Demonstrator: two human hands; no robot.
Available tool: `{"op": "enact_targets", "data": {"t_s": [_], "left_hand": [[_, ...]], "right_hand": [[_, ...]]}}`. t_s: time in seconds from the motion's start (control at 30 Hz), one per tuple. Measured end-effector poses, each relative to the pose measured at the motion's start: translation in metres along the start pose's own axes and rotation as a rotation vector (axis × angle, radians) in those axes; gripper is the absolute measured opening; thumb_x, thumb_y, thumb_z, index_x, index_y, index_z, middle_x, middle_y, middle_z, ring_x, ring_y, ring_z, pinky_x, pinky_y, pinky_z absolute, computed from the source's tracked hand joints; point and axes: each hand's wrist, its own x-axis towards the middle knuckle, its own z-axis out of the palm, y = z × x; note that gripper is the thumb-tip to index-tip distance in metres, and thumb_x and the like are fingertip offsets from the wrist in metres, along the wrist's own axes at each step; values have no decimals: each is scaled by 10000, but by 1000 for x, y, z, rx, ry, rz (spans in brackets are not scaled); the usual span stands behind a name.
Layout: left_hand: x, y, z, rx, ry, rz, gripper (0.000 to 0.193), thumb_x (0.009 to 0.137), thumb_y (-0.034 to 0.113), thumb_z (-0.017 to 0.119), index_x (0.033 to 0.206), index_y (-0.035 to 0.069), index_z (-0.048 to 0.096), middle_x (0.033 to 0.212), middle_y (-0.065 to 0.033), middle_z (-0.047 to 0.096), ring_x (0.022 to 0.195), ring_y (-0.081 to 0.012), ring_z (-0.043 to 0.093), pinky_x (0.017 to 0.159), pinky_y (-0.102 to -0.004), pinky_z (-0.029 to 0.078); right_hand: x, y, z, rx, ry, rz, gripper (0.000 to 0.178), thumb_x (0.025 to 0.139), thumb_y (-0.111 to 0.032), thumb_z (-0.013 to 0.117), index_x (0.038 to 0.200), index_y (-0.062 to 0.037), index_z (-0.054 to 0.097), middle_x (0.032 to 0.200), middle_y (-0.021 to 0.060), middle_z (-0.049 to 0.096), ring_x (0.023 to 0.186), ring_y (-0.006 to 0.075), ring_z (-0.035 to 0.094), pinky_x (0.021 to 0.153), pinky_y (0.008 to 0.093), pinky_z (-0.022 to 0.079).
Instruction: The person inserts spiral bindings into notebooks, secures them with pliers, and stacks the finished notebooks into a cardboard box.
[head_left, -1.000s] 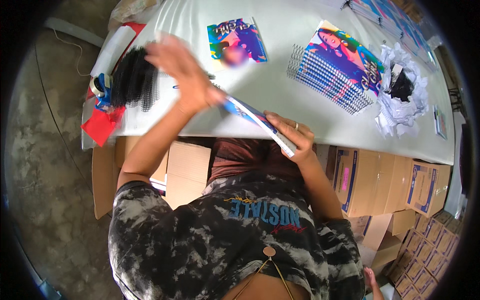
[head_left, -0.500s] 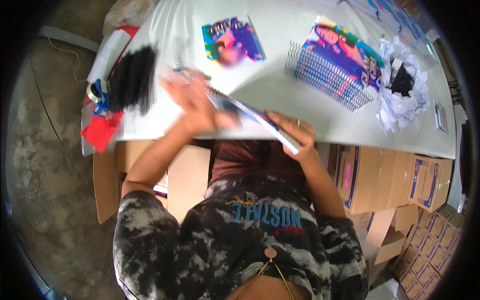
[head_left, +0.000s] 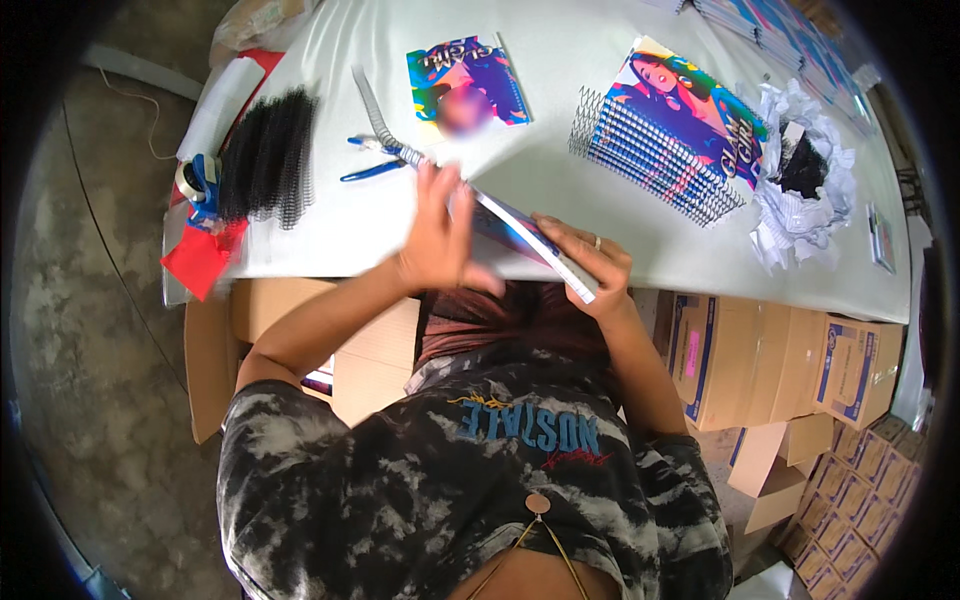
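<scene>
My right hand (head_left: pixel 590 262) grips the near right end of a notebook (head_left: pixel 540 243), its thumb and fingers on either side of the tilted page block. A dark spiral coil (head_left: pixel 376 118) curves away from the notebook's far left corner over the table. At that corner, my left hand (head_left: pixel 438 232) is open, fingers stretched out and slightly blurred, its fingertips beside the coil; whether they touch it I cannot tell. Just left of these fingers lie pliers with blue handles (head_left: pixel 372 172), partly behind the coil.
Black spiral coils (head_left: pixel 268 160) lie at the left, near a tape dispenser (head_left: pixel 198 188) and a red piece (head_left: pixel 206 262). A colourful notebook cover (head_left: pixel 467 85) lies at the back. More coils (head_left: pixel 660 165) rest on covers (head_left: pixel 690 90) at right, beside crumpled paper (head_left: pixel 778 222). Cardboard boxes (head_left: pixel 750 360) stand below.
My left hand has moved right and toward me, along the coil to the notebook's corner, uncovering the blue-handled pliers. My right hand keeps its hold on the notebook in nearly the same place.
</scene>
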Motion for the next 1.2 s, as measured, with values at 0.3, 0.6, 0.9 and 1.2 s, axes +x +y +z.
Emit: {"op": "enact_targets", "data": {"t_s": [0.3, 0.6, 0.9, 1.2], "left_hand": [[90, -22, -42, 106, -75, -83, 255, 770, 341, 656, 662, 123, 580, 627, 20, 527, 688, -204, 525, 681, -336, 364], [57, -28, -6, 64, 263, -25, 1049, 685, 818, 398, 1311, -20, 322, 1397, -292, 177, 1276, -464, 199, 1023, -600, 111], [58, -50, -17, 180, 409, 11, 908, 828, 639, 379, 1343, -95, 232, 1418, -289, 141, 1331, -378, 173, 1065, -470, 182], [12, -6, 16, 96, 102, 29, 1172, 685, 822, 397, 1343, -135, 239, 1393, -327, 237, 1325, -473, 160, 1044, -607, 107]], "right_hand": [[12, -21, 0, 328, 82, 510, 258, 828, 20, 591, 1082, 12, 637, 1021, 117, 674, 915, 143, 637, 779, 272, 498], [7, -19, 8, -77, 5, 55, 328, 756, 64, 576, 1075, 18, 634, 1049, 155, 655, 909, 267, 666, 793, 323, 526], [11, -21, 13, -48, -25, 14, 337, 744, 81, 573, 1070, 18, 632, 1033, 162, 657, 921, 273, 662, 788, 333, 531], [5, -21, 14, -46, 3, 87, 379, 711, 94, 561, 1078, 28, 624, 1044, 167, 653, 910, 269, 665, 786, 321, 528]]}}
